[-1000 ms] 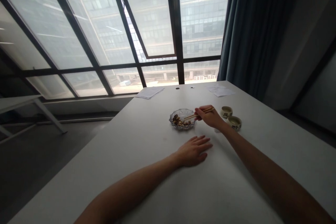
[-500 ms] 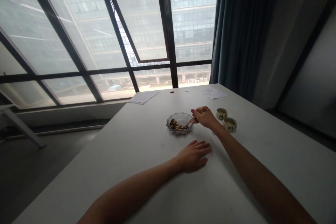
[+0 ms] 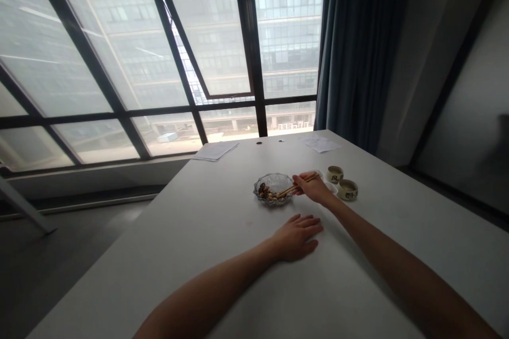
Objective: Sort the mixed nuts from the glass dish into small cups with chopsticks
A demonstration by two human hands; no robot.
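Glass dish (image 3: 274, 176) of nuts (image 3: 264, 190) lies just left of my right fingers (image 3: 301, 182), clamped on wooden chopsticks (image 3: 287, 190). Their long axis runs down-left, tips in the dish at the nuts. Left hand (image 3: 296, 238) sits farther off, flat on the tabletop (image 3: 207, 222), fingers spread.

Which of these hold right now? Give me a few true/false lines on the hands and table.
The right hand holds wooden chopsticks over the glass dish. True.
The left hand grips the dish. False: it lies flat on the table, apart from the dish.
Two cups stand right of the dish. True.
The dish is empty. False: it holds small brown food pieces.
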